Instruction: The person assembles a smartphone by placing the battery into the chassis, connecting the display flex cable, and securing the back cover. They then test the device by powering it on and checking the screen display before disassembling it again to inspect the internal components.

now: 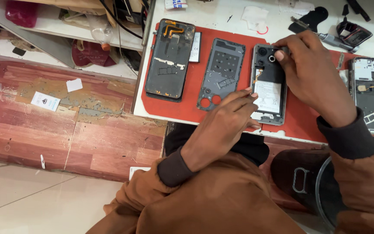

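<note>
On the red mat (pixel 187 93), near the middle of the white table (pixel 221 17), lies an open phone (pixel 268 89) with its back off, so its battery and small parts show. It looks thin, flat and stiff, and light enough to lift with one hand. Its bare insides look easy to hurt, and the metal sides look smooth and may slip, so I think the long outer edges are the best place to hold it, not the parts inside. The left hand (pixel 226 121) rests at the phone's lower left edge with its fingers bent and held close together, the tips touching the frame to keep it in place. The right hand (pixel 312 73) lies over the top right of the phone, with its fingertips pinched together at the camera corner, next to a small round ring; I cannot tell if they pinch a tiny part. Just left of the phone lies a grey back cover (pixel 221 73) with round holes. Further left lies another open phone (pixel 169 58), dark, with an orange strip inside. Well off to the right, a third opened phone (pixel 371 93) lies at the edge of the mat. Behind the right hand, a screwdriver (pixel 332 39) rests on the table, near some black bits. Under the table, brown sleeves and a wooden floor show.
</note>
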